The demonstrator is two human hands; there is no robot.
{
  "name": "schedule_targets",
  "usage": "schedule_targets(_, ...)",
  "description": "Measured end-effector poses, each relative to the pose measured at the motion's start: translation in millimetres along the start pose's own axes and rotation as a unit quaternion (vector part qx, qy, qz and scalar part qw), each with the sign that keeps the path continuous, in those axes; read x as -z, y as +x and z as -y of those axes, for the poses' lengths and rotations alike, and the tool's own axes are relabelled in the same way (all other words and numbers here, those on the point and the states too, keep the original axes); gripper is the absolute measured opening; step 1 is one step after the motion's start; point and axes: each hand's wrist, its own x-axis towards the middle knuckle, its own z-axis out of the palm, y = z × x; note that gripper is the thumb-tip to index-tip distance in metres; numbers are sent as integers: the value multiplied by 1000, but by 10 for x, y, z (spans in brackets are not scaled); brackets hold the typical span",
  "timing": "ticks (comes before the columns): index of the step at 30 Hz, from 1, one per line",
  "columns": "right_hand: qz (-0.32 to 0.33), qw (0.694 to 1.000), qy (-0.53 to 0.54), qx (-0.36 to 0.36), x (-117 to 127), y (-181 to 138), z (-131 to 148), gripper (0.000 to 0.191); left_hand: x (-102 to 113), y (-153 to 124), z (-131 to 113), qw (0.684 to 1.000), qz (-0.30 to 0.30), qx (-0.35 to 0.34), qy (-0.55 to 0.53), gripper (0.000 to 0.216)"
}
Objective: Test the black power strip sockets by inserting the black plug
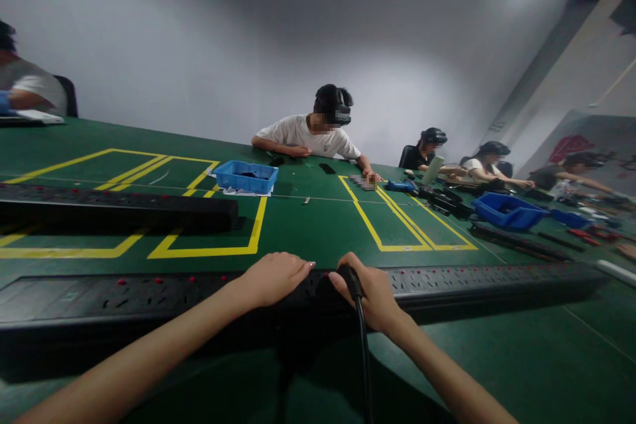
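Stretching along a green table marked with yellow tape, below a grey wall, a long black power strip with red switches lies nearest. On it the left hand rests flat, unclenched; the right hand, just beside, is clamped on a black plug. Any lettering seems too blurred to read.

Plug mostly hidden inside right hand on the strip, sockets under left hand covered, cord cut by bottom edge below the strip, strip's left end out of frame, tools beyond strip's right end too blurred to name.
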Motion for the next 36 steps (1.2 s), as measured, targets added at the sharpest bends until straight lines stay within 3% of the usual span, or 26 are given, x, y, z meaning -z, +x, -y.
schedule_targets(11, -5, 986, -152, 71, -67, 31, 107, 23, 13, -8, -3, 1000, -2, 24, 1, 52)
schedule_targets(36, 43, 992, -107, 51, 23, 48, 83, 21, 27, -22, 12, 999, -13, 40, -23, 57)
